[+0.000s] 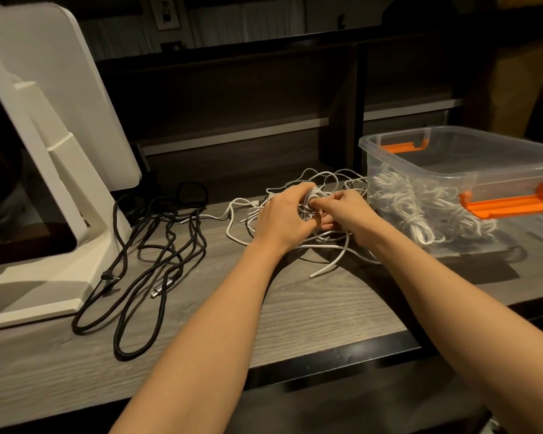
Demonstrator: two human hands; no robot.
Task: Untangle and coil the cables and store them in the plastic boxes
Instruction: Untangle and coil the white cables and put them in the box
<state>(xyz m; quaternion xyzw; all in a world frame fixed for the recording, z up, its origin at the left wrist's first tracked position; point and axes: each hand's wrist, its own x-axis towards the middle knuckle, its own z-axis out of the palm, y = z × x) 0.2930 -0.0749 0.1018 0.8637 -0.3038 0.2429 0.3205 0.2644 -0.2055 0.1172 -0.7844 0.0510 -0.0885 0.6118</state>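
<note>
Cables are the whole business on this grey wood-grain desk [311, 308]; nearest, in the lower left of the frame, black cables [157, 252] lie slack in long loops whose long axis runs from the near edge away toward the back, a silver plug [165, 285] pointing toward the lower left; they look set aside, apparently to be dealt with afterwards; both forearms reach up from the bottom of the frame to the centre, where the white cable tangle [314, 211] sprawls with no single axis, one free end [325, 269] trailing toward the viewer; the left hand [282, 214] curls over a small wound bundle, gripping it so the turns should not spring apart; the right hand [345, 211] pinches a strand against that bundle, probably feeding or tucking a turn; at centre right, just beside the tangle, stands the clear plastic box [458, 170] with orange latches [511, 203], already holding coiled white cables, close enough for a short drop; at upper left, a white monitor stand [60, 126] rises behind.
</note>
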